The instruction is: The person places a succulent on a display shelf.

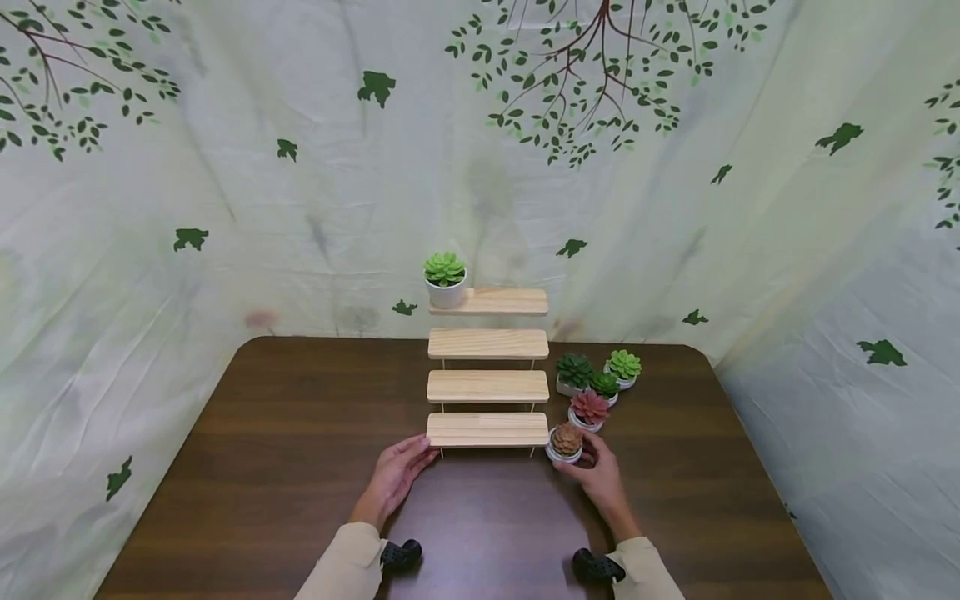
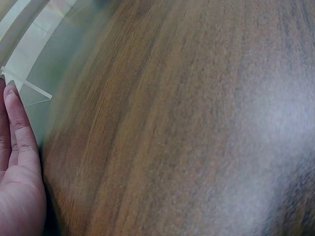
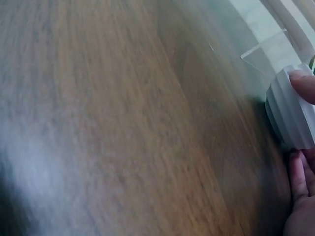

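While I watch from the room, the right hand point(image 1: 602, 482) is clamped on the white pot point(image 3: 290, 105) of the brown plant point(image 1: 566, 439), thumb on one side, fingers on the other. The plant is just beside the right end of the lowest tier point(image 1: 487, 430); whether the pot bears on the tabletop point(image 1: 285, 450) or is slightly raised, I cannot tell.

Left hand point(image 1: 397, 475): fingers nearly straight and lying close together, tips at the left end of that same tier. From its wrist view I cannot tell how firmly they press.

Rack point(image 1: 487, 386): four pale wooden tiers rising in steps toward the far edge of the tabletop, roughly midway between its far corners. Top tier point(image 1: 510, 302) carries one bright green plant point(image 1: 445, 269) in a white pot, at its left end.

Right of the rack, beyond the held pot and toward the tabletop's far right corner: red plant point(image 1: 588, 407), then small green plant point(image 1: 604, 384), dark green plant point(image 1: 574, 370) and light green plant point(image 1: 624, 364), the last nearest that corner.

Outermost: cream sleeves point(image 1: 347, 560), black wrist devices point(image 1: 597, 566), and a leaf-printed cloth point(image 1: 465, 200) hanging behind the far edge.
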`<state>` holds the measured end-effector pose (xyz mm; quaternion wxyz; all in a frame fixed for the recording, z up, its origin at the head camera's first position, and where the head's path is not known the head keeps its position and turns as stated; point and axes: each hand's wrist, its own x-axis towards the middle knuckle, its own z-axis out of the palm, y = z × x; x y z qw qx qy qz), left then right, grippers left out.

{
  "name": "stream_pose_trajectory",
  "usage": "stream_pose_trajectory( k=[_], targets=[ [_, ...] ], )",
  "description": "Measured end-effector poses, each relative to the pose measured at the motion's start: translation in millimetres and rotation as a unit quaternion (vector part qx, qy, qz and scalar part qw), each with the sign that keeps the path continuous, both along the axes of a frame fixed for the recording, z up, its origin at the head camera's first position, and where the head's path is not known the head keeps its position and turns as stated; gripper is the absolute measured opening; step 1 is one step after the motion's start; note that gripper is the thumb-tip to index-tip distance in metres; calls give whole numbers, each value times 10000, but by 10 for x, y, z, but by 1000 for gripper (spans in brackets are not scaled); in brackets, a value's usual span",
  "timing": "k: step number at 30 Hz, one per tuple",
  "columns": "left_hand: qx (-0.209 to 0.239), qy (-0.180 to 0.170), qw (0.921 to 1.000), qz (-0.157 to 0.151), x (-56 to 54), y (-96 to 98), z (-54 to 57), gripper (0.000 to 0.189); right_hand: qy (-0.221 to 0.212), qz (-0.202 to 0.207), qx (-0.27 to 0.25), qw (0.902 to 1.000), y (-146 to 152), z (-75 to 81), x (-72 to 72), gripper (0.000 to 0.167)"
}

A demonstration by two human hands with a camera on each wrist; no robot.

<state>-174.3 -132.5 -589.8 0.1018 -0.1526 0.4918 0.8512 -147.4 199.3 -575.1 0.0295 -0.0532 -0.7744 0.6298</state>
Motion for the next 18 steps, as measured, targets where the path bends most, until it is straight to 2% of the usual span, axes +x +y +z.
stream_pose_trajectory(
  k=[2,5,12,18],
  targets=[
    [-38,2,10000,3,2,2,1,11,-54,-55,54,10000,-6,-36,-17,67],
    [-76,0,10000,1,5,4,6,11,-113,-128,176,9997,19,-175,-66,69],
    [-64,138,9999,-69,16,-12,7,10,-87,-198,396,9990,25,-201,-67,69],
    [-36,178,9998,-94,25,-3,2,10,-65,-233,333,9992,42,-210,-56,69]
  ],
)
